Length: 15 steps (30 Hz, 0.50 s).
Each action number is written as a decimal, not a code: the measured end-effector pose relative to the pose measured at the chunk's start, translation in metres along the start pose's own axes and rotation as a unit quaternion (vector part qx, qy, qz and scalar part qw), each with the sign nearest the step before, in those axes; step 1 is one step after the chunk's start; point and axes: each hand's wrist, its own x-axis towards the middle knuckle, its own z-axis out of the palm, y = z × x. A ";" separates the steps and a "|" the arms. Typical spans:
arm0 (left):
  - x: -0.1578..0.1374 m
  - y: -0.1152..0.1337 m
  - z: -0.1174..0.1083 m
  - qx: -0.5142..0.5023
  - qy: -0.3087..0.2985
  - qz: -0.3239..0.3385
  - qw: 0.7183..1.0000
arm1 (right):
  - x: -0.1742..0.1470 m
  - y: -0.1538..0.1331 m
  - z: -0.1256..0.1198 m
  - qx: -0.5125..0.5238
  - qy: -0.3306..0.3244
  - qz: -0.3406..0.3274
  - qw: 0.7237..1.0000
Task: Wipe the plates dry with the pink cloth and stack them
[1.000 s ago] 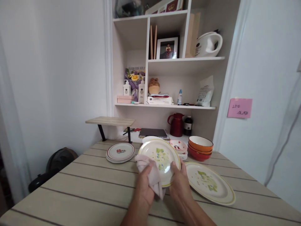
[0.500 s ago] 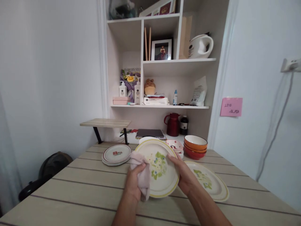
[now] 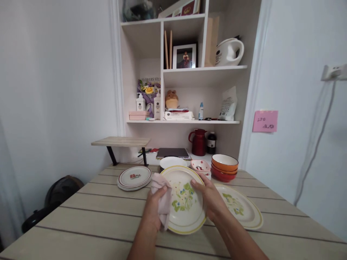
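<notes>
A slatted wooden table (image 3: 89, 225) fills the lower part of the frame, and a white shelf unit (image 3: 189, 81) rises behind it at upper centre. At the table's back, left of centre, stands a low wooden stand (image 3: 119, 141) on black legs. A large oval platter (image 3: 251, 213) with a yellow rim and leafy pattern lies at lower right.

The matching plate (image 3: 184, 221) is at lower centre, between the person's hands, its patterned face tilted up toward the viewer; whether its lower edge touches the table cannot be told. A stack of plates (image 3: 134, 177) lies left of it, and orange and red bowls (image 3: 225, 167) are piled to the right, behind the platter.

The right hand (image 3: 213, 198) is clamped on the plate's right edge, thumb on the face. The left hand (image 3: 154, 212), well apart from it, is closed around a pale pink cloth (image 3: 164, 206) at the plate's left edge; its fingers are mostly hidden.
</notes>
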 end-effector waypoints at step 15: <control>0.008 -0.028 0.010 -0.127 0.082 -0.045 0.987 | -0.001 0.042 0.023 0.153 0.090 0.008 0.984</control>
